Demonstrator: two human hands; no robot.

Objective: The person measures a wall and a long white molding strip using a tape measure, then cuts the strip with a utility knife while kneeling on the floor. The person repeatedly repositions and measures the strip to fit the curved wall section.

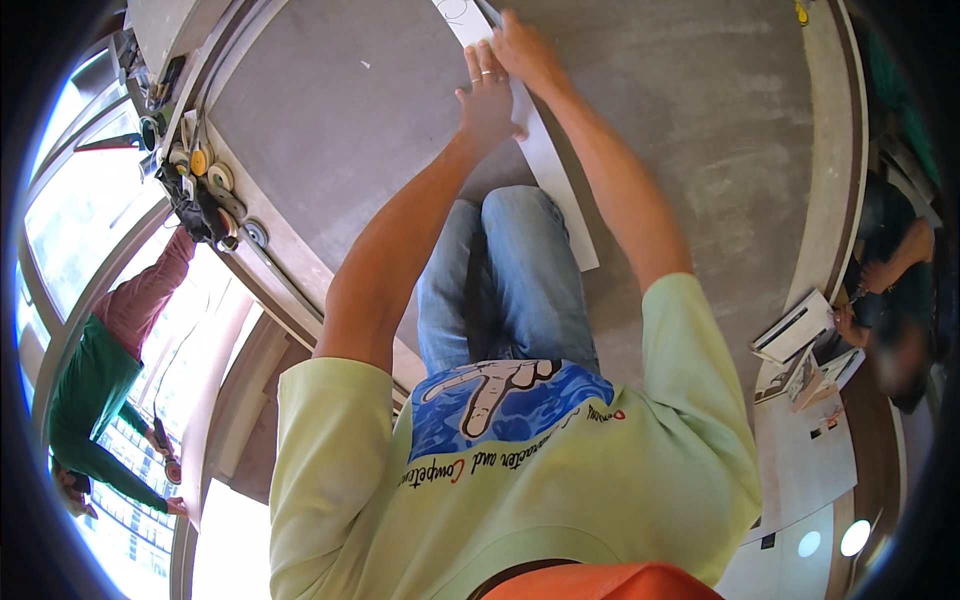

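Spread across the white strip (553, 178), the left hand (488, 103) is rested; by the right hand (524, 52), a slim grey object (489, 13) is pinched at the strip's right edge.

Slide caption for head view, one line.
Left hand on a long white strip, right hand farther up at its edge, grey surface beneath.

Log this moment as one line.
left hand: spread on long white flat strip; right hand: holding slim grey object; strip: lying on broad grey surface
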